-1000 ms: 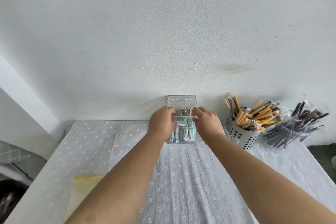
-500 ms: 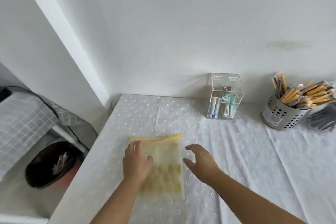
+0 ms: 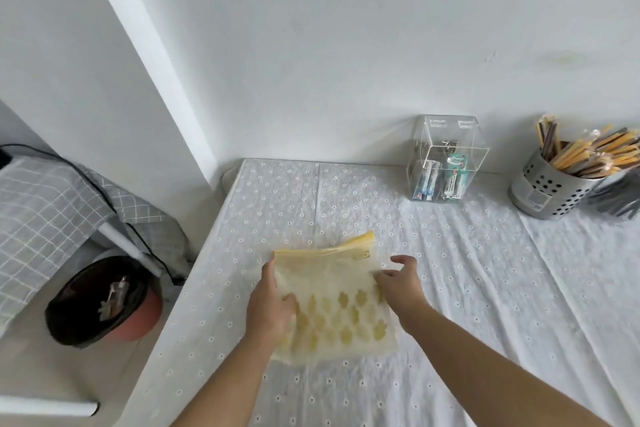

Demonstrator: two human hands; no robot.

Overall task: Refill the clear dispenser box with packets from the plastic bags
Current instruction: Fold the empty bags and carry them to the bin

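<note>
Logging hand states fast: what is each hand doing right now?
Left hand: closed on the left edge of the yellow patterned zip-top plastic bag.
Right hand: open, fingers spread at the bag's right edge, not gripping.

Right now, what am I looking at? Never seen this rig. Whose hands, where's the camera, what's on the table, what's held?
There is no machine here: a person works with two bare hands. The single picture comes from a wide-angle camera on their head, looking forward and down, so the arms enter from the bottom.

On the white eyelet tablecloth lies a yellow-patterned zip bag with a yellow seal strip on top. The left hand grips its left edge; the right hand is at its right edge with fingers spread, though whether it grips is unclear.

By the wall stands the clear dispenser box, holding a few packets. To its right is a perforated metal cup of wrapped sticks. A bin sits on the floor on the left.
</note>
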